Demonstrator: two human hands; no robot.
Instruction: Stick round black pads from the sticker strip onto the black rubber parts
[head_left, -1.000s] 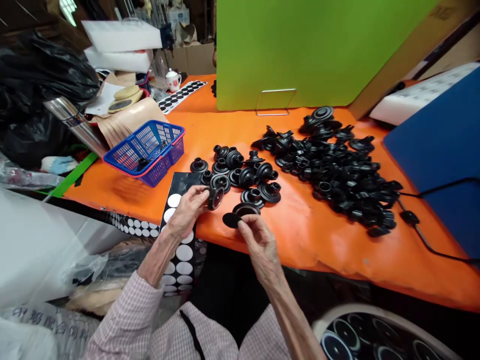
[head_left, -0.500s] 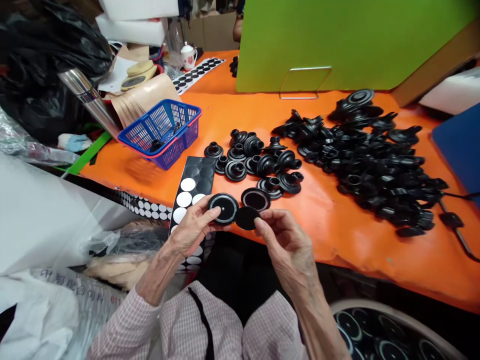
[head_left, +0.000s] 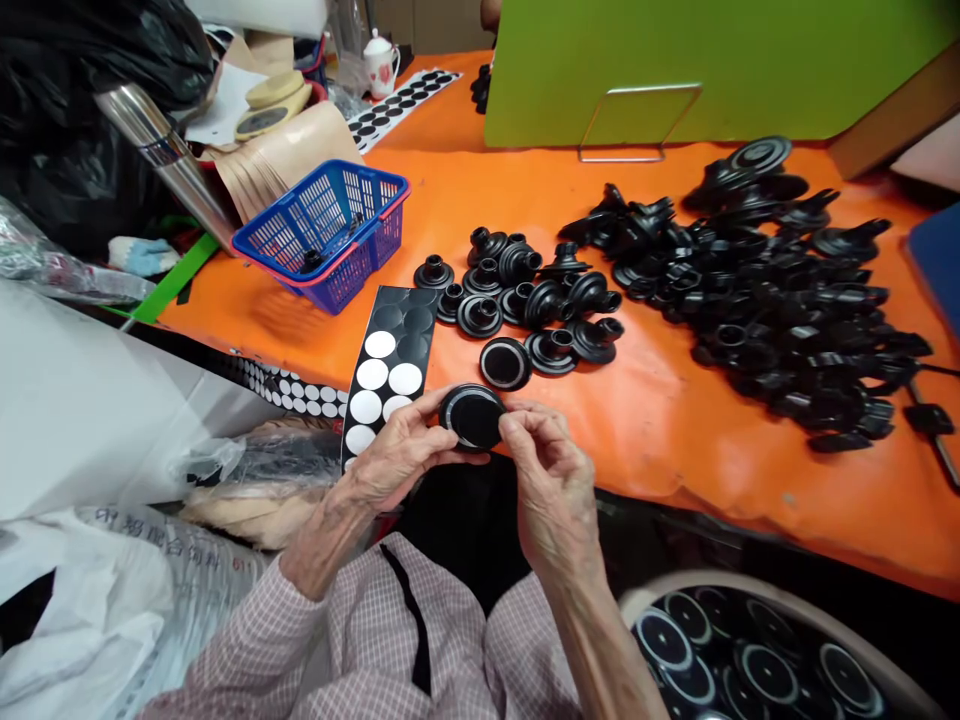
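My left hand (head_left: 397, 452) is closed on the rim of a black round plastic base (head_left: 453, 400), its flat face turned up towards me. Against that face lies a thin black round sticker (head_left: 482, 422), whose right edge my right hand (head_left: 551, 470) pinches between thumb and fingers. Whether the sticker is stuck down or only resting there, I cannot tell. Just beyond my hands another round base (head_left: 505, 363) lies face up, with a grey ring around a black centre. To the left is a black sticker sheet (head_left: 420, 349) with white circles where stickers are gone.
Black flanged parts (head_left: 480, 315) stand grouped behind my hands, and a large heap (head_left: 772, 310) covers the right side. A blue basket (head_left: 367, 255) sits at the left. Below the table's edge, a round tub (head_left: 637, 600) holds ringed discs. A green board (head_left: 637, 60) rises behind.
My right hand has moved left, bringing the sticker from beside the base onto its face. My left hand has shifted slightly right with the base. The camera view has tilted a little.
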